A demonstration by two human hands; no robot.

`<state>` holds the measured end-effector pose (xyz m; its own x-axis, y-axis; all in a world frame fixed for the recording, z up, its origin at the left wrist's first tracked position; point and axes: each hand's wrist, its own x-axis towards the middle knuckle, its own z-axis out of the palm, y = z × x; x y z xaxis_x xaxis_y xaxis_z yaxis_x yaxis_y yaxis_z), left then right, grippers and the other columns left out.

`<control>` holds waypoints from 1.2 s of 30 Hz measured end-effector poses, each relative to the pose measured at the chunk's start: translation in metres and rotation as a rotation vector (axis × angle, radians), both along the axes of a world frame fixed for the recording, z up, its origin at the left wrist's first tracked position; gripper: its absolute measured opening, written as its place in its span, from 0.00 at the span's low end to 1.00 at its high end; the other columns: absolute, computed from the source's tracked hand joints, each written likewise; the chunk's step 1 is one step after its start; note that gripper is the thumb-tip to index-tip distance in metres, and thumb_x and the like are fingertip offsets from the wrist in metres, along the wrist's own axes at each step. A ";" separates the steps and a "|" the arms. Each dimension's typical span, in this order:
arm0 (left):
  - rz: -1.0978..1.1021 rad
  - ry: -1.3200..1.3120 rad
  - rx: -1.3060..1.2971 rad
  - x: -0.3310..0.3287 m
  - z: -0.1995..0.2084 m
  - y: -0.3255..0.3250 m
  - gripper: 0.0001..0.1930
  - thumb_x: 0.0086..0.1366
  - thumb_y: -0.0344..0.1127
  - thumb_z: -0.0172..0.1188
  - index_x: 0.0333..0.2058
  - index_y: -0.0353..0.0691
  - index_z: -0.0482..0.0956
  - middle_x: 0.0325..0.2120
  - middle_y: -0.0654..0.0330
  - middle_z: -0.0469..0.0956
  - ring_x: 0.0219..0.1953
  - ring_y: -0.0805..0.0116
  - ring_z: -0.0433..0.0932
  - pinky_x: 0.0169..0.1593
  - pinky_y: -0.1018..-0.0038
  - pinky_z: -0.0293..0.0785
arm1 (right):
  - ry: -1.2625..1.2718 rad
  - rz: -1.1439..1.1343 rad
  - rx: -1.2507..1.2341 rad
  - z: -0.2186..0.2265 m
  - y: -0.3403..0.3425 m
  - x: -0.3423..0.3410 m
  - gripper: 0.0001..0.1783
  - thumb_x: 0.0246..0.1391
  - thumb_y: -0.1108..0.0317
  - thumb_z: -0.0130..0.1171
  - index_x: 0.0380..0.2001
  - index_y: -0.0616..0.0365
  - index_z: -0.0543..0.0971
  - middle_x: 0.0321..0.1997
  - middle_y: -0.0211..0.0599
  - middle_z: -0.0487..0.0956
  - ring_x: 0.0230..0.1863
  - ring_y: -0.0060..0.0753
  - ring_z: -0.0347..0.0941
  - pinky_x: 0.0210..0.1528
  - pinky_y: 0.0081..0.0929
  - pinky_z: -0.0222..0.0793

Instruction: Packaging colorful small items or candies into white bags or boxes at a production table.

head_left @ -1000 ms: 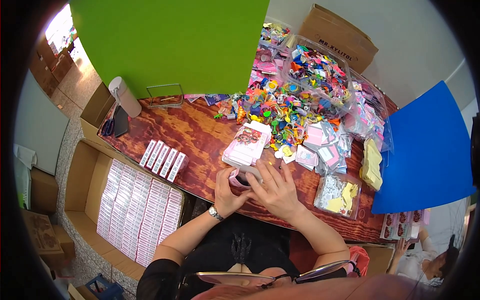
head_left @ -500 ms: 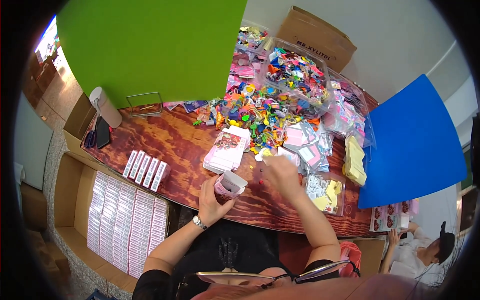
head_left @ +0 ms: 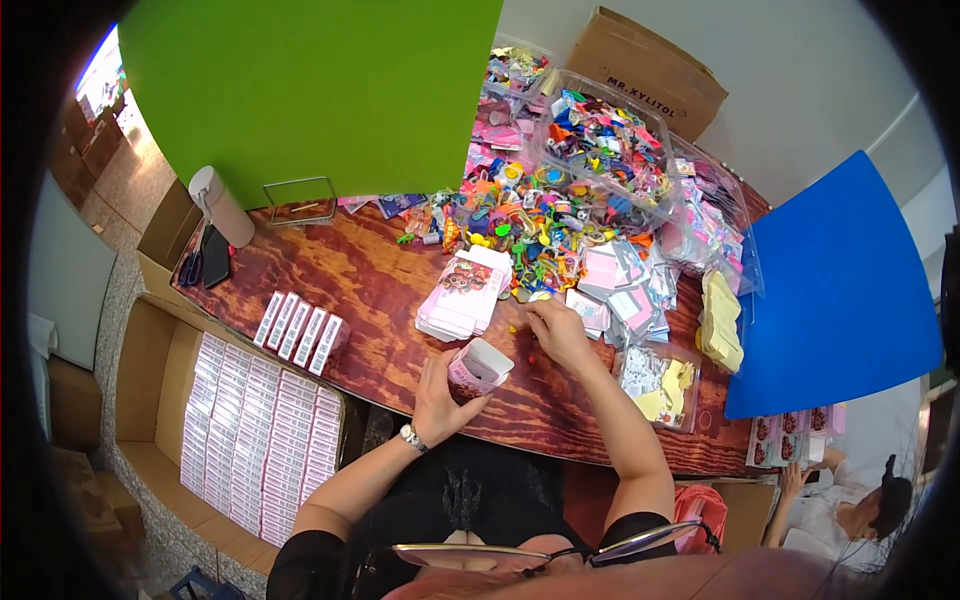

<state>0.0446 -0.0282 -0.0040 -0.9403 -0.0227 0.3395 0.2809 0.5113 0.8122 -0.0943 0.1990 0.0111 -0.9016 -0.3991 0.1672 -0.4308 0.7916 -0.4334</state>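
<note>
Holding an open pink box (head_left: pixel 476 371), inside unclear.

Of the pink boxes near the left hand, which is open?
The pink box in the left hand: its mouth gapes, flap raised. The row of boxes looks shut; the stack beyond lies flat.

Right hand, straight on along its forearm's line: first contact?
Right hand would likely meet the small yellow-and-white piece just ahead, then the heap of small multicoloured plastic toys; depth and contact are unclear.
</note>
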 end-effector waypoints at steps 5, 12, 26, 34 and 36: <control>-0.004 0.023 0.027 -0.003 0.001 0.006 0.41 0.47 0.39 0.78 0.58 0.34 0.66 0.48 0.47 0.74 0.51 0.49 0.75 0.54 0.60 0.72 | -0.037 0.134 -0.414 0.092 -0.023 0.065 0.13 0.54 0.70 0.67 0.43 0.57 0.83 0.35 0.39 0.82 0.34 0.45 0.78 0.38 0.36 0.75; -0.084 0.009 0.057 -0.007 0.005 0.022 0.42 0.47 0.39 0.78 0.58 0.33 0.67 0.48 0.46 0.74 0.51 0.48 0.75 0.55 0.59 0.72 | 0.296 0.214 -0.211 0.108 0.004 0.079 0.13 0.52 0.70 0.69 0.42 0.55 0.83 0.37 0.39 0.83 0.38 0.40 0.80 0.39 0.35 0.76; -0.209 -0.085 0.024 -0.008 -0.005 0.035 0.43 0.46 0.38 0.78 0.59 0.33 0.65 0.50 0.46 0.72 0.52 0.49 0.74 0.55 0.60 0.71 | -0.180 -0.377 0.066 0.051 0.230 0.104 0.11 0.54 0.65 0.67 0.39 0.57 0.84 0.34 0.41 0.84 0.32 0.36 0.82 0.37 0.33 0.77; -0.233 -0.076 -0.005 -0.007 -0.002 0.038 0.43 0.46 0.38 0.78 0.59 0.33 0.65 0.50 0.47 0.73 0.52 0.49 0.74 0.55 0.60 0.71 | -0.236 -0.339 0.171 0.013 0.212 0.103 0.15 0.50 0.59 0.71 0.35 0.56 0.80 0.33 0.38 0.80 0.43 0.42 0.78 0.45 0.37 0.74; -0.224 -0.071 -0.018 -0.007 -0.002 0.037 0.43 0.46 0.37 0.78 0.59 0.33 0.65 0.50 0.47 0.73 0.52 0.49 0.74 0.55 0.60 0.71 | -0.238 -0.256 0.208 0.015 0.214 0.099 0.14 0.51 0.61 0.70 0.36 0.57 0.79 0.33 0.39 0.81 0.40 0.39 0.79 0.42 0.35 0.74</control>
